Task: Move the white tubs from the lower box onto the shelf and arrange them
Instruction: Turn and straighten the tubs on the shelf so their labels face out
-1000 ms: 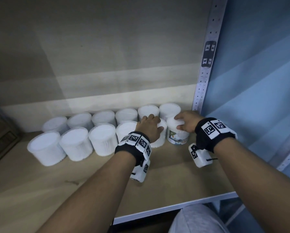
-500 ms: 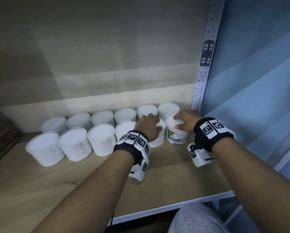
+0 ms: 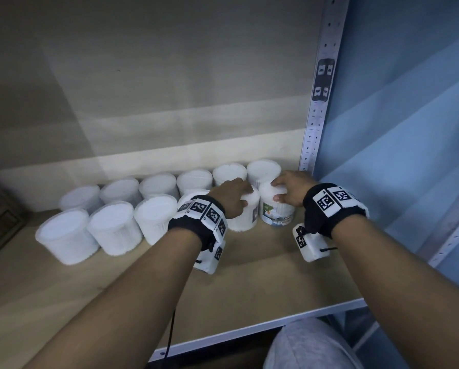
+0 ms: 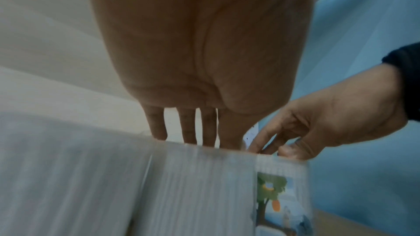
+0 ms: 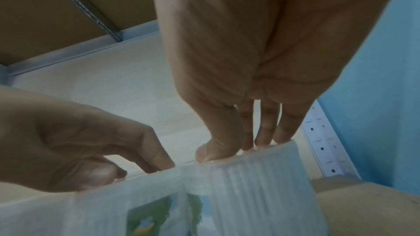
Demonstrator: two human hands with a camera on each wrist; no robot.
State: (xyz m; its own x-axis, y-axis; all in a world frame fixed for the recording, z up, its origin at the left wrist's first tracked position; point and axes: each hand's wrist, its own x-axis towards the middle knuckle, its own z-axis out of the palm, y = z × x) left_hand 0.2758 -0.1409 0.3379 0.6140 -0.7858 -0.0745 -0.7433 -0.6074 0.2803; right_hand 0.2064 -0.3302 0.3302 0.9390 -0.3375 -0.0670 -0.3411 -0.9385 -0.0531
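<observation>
While 12 tubs fill the shelf, left hand and right hand each grip 1.

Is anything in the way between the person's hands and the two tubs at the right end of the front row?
Nothing visible. The left hand grips the left tub from above, the right hand the right tub; both tubs stand on the shelf.

Mid-frame in the head view, the left hand covers the lid of the plain tub, and its wristband hides most of the neighbouring tub. Lettering on the printed tub is too small to read. Both wrist views smear the tub walls.
</observation>
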